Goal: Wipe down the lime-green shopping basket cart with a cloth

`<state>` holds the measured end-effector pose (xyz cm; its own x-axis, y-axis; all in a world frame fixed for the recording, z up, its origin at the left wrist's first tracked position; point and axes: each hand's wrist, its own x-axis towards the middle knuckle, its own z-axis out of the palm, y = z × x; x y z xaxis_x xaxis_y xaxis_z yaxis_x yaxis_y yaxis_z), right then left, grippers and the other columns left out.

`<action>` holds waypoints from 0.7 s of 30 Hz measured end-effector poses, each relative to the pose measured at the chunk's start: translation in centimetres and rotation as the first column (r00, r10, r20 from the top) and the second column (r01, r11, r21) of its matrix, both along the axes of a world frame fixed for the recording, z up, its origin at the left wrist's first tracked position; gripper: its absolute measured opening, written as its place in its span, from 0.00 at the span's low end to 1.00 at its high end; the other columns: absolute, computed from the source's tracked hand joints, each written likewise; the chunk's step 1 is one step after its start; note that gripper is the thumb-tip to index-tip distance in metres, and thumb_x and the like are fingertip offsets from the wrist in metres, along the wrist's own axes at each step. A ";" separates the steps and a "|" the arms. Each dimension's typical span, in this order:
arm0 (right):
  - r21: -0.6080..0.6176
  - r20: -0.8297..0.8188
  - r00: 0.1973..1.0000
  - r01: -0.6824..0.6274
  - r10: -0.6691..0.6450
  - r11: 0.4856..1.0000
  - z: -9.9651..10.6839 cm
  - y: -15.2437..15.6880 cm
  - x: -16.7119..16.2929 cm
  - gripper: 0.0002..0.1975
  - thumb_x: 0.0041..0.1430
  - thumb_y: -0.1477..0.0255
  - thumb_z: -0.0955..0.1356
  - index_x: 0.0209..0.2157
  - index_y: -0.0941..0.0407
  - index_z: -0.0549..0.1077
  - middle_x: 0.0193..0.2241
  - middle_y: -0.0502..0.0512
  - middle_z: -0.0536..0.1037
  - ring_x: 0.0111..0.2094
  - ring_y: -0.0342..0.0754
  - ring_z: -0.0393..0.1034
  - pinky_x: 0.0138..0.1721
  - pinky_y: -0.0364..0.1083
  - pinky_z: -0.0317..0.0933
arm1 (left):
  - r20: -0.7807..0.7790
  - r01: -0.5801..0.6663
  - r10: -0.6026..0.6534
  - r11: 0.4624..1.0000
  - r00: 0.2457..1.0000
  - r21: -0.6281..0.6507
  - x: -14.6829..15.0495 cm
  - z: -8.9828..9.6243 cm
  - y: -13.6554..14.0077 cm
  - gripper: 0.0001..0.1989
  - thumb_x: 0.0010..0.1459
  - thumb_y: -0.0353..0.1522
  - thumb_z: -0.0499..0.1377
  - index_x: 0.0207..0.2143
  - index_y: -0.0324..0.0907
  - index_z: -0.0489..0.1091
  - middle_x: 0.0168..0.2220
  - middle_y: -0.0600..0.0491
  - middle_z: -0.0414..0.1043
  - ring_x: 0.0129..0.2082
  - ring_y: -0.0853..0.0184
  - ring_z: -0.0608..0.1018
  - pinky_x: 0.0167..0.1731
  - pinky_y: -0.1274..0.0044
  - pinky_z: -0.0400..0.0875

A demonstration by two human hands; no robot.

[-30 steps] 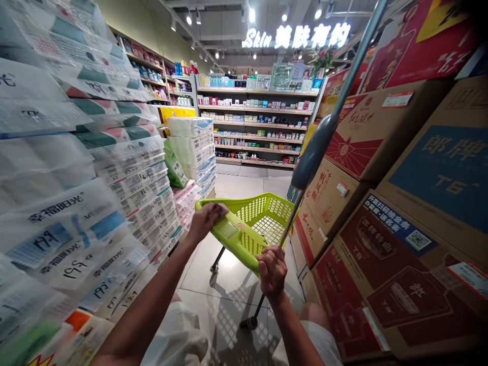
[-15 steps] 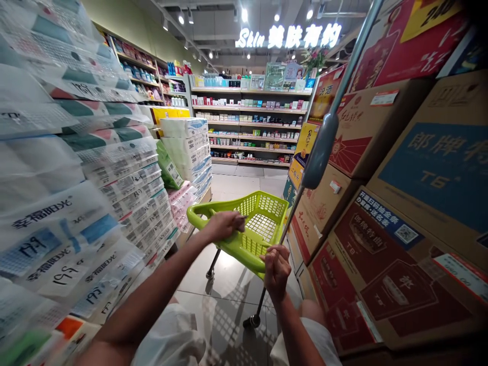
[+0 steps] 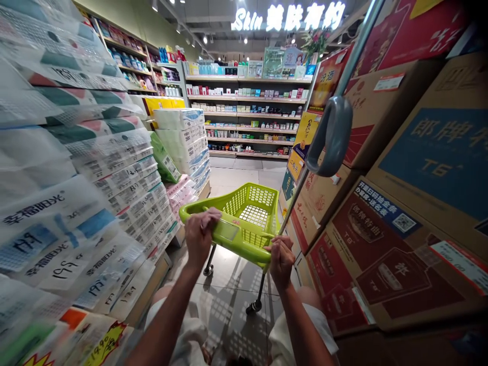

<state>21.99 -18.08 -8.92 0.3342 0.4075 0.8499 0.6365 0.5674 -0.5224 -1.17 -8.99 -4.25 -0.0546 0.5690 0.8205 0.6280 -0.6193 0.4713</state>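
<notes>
A lime-green shopping cart [image 3: 232, 247] with a perforated plastic basket stands in front of me on thin metal legs with castors. My left hand [image 3: 200, 231] is closed over the left end of its handle. At the right corner of the handle my right hand [image 3: 281, 260] is closed around the lower part of a slim metal pole, next to the cart's rim. The pole slants up to the right and carries a blue-grey loop grip [image 3: 331, 137] higher up. The basket's visible floor holds nothing.
Packs of tissue paper [image 3: 125, 162] are piled high on the left. Stacked cardboard boxes [image 3: 396, 264] line the right side. Beyond the tiled floor [image 3: 247, 177], a shelf of small packaged goods [image 3: 249, 109] crosses the far end, under a lit sign [image 3: 287, 18].
My left hand has shifted left along the handle to its left end. The loop grip on the pole has turned to show its opening. The cart sits slightly further left in view.
</notes>
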 end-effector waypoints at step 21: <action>-0.046 0.043 0.986 -0.158 0.159 0.986 0.1 0.7 3.7 0.22 0.73 0.70 0.62 0.24 0.53 0.78 0.23 0.51 0.74 0.35 0.49 0.70 0.40 0.50 0.63 | -0.322 0.016 0.006 0.998 0.947 0.064 -3.6 0.1 0.3 0.13 0.68 0.39 0.55 0.46 0.44 0.76 0.45 0.45 0.81 0.50 0.55 0.79 0.54 0.63 0.68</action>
